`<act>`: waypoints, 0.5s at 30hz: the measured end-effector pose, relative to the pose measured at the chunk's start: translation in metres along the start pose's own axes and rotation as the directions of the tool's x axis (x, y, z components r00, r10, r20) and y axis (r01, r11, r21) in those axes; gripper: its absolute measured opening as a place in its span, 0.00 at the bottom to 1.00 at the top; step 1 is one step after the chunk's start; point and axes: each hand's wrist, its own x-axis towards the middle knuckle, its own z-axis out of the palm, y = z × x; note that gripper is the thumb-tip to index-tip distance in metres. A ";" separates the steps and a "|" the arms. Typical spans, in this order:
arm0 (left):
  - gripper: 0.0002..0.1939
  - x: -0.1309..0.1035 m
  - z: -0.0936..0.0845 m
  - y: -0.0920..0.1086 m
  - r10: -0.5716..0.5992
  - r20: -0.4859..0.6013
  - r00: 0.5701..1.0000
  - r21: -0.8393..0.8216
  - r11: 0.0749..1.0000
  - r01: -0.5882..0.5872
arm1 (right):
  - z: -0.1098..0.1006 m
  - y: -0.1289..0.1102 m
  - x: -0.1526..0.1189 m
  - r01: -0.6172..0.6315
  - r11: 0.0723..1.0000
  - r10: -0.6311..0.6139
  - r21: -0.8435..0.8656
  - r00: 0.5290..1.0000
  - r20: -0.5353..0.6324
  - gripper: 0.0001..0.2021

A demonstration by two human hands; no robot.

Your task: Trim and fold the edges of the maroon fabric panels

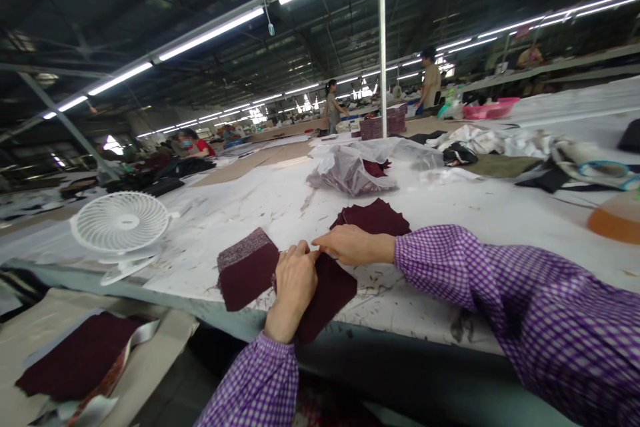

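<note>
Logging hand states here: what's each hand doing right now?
Left hand: partly curled over a maroon fabric piece; grip cannot be told.
Right hand: at the piece's upper edge, beside the left; grip cannot be told.

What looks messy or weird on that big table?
The white table covering has dark marks near its front edge, maybe stains or tears. Also, the maroon cloth by the left hand pokes out past the edge.
</note>
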 end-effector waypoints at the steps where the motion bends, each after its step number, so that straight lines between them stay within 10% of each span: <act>1: 0.19 -0.001 -0.002 -0.002 0.005 0.008 1.000 -0.028 1.000 -0.005 | 0.000 -0.001 -0.001 0.010 1.000 -0.009 -0.016 1.000 0.020 0.16; 15: 0.15 -0.045 0.014 -0.058 -0.035 -0.232 0.972 -0.329 0.943 -0.045 | -0.006 -0.010 -0.002 0.067 0.990 -0.053 -0.125 0.992 0.112 0.20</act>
